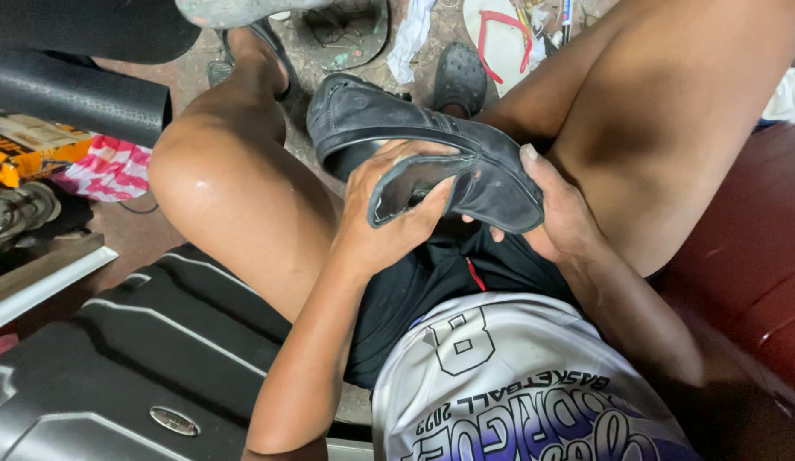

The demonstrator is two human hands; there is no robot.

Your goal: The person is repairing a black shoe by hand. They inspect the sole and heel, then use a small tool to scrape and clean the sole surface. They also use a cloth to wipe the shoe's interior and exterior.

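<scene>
Between the knees, both hands clamp a worn black leather shoe (415, 141): left hand (385, 213) peeling its loose sole, right hand (560, 213) bracing the heel, so next comes a firmer pull.

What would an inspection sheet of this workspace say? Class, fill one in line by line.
Surface: bare concrete floor, stained.
Job's things: dark worn shoe, sole part peeled open.
Clutter: flip-flop, black clog, white rag, pink-and-white bag.
Grippers: left hand grips the loose sole edge; right hand supports the shoe's heel end.
Cables: thin dark cable by the bag.
Surroundings: black ribbed case, red bench.
</scene>
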